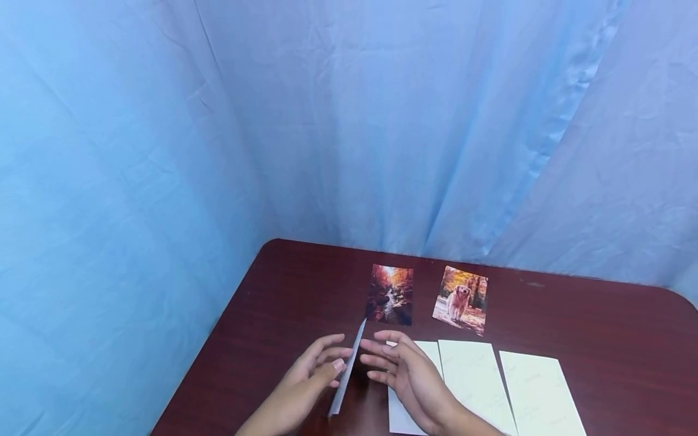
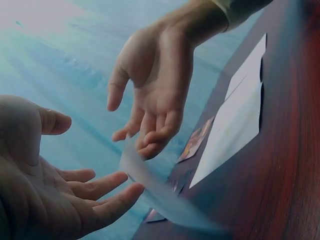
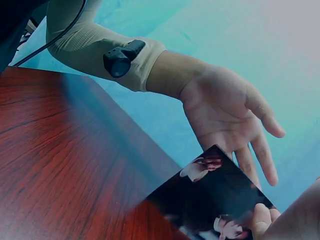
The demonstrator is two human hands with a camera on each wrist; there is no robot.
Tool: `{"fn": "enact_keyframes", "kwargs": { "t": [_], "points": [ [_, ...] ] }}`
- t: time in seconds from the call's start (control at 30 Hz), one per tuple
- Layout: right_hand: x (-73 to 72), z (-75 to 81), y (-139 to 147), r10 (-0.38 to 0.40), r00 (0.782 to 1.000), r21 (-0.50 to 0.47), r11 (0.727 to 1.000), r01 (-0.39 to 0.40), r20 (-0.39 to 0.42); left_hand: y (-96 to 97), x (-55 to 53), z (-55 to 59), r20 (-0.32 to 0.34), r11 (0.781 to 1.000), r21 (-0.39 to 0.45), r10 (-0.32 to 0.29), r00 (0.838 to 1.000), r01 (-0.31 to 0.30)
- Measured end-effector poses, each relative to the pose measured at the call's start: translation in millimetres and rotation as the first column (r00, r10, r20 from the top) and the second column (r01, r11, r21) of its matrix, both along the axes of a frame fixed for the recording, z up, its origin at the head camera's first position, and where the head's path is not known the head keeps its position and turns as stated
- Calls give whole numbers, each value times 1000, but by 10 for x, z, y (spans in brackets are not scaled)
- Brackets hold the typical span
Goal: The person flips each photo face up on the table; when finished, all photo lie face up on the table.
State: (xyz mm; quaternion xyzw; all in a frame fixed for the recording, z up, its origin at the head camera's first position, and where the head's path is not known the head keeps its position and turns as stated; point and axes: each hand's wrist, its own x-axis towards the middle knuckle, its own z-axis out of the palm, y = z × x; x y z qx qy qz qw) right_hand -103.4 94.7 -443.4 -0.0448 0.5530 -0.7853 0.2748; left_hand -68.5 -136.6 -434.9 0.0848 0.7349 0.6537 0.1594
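Fingers of my left hand [image 1: 305, 378] and right hand [image 1: 411, 372] unclenched, touching photo [image 3: 205, 195] between them; contact on both faces likely steadies it on edge. Right of photo: white cards [image 1: 471, 381]. Beyond photo: stream picture [image 1: 390, 295], dog picture [image 1: 461, 300], apart, seemingly so both show. Dark desk [image 1: 262, 327] below, blue curtain [image 1: 338, 121] behind.

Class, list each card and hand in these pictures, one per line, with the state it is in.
Left hand, fingers extended
Right hand, fingers loosely bent
Upright card, tilted between the hands, picture side toward the right hand
Stream photo, lying picture side up
Dog photo, lying picture side up
Three white cards, lying white side up
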Motion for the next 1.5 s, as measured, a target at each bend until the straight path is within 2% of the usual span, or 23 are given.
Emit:
{"fn": "enact_keyframes", "kwargs": {
  "t": [0.17,0.43,0.57,0.73,0.83,0.97,1.0,1.07,1.13,1.17,1.2,1.23,1.27,1.33,1.4,1.5],
  "points": [
    [28,23,-44,3,1000,-23,1000,-3,-21,28,25,7,-4,999,49,-16,1000,16],
    [83,-3,-181,27,999,-46,999,-29,-37,-90,63,-29,6,999,41,-2,1000,1],
    [105,0,-284,46,998,-48,998,-47,-36,-181,84,-58,1,999,19,32,999,-32],
    [132,2,-420,136,990,-41,990,-137,-31,-327,134,-124,52,997,-18,75,996,-74],
    [112,-45,-495,171,985,-4,985,-171,-27,-374,131,-193,67,995,-55,90,994,-86],
    [85,-174,-554,166,986,67,984,-164,-25,-358,86,-303,67,986,-122,123,990,-114],
    [84,-207,-555,157,987,68,985,-156,-23,-345,76,-328,50,979,-156,137,989,-127],
    [68,-258,-517,144,989,41,989,-143,-32,-308,71,-363,-30,952,-248,176,984,-178],
    [36,-263,-402,125,991,-3,992,-125,-52,-267,84,-372,-142,913,-325,209,967,-245],
    [11,-247,-309,115,991,-31,993,-117,-64,-243,96,-367,-205,893,-353,217,954,-279],
    [-19,-223,-197,105,991,-52,993,-110,-84,-220,108,-355,-265,873,-381,213,940,-305],
    [-49,-195,-69,96,990,-62,993,-102,-103,-193,121,-338,-314,864,-393,195,929,-314],
    [-76,-166,69,87,989,-60,994,-95,-118,-169,131,-320,-335,868,-398,163,928,-296],
    [-123,-139,354,70,990,-40,996,-75,-124,-113,135,-292,-339,885,-413,71,938,-216],
    [-146,-163,602,42,994,-9,999,-43,-98,-36,118,-283,-310,894,-435,-37,950,-107],
    [-125,-297,929,-13,1000,27,1000,13,-14,156,49,-319,-270,896,-443,-171,947,35]
  ]
}}
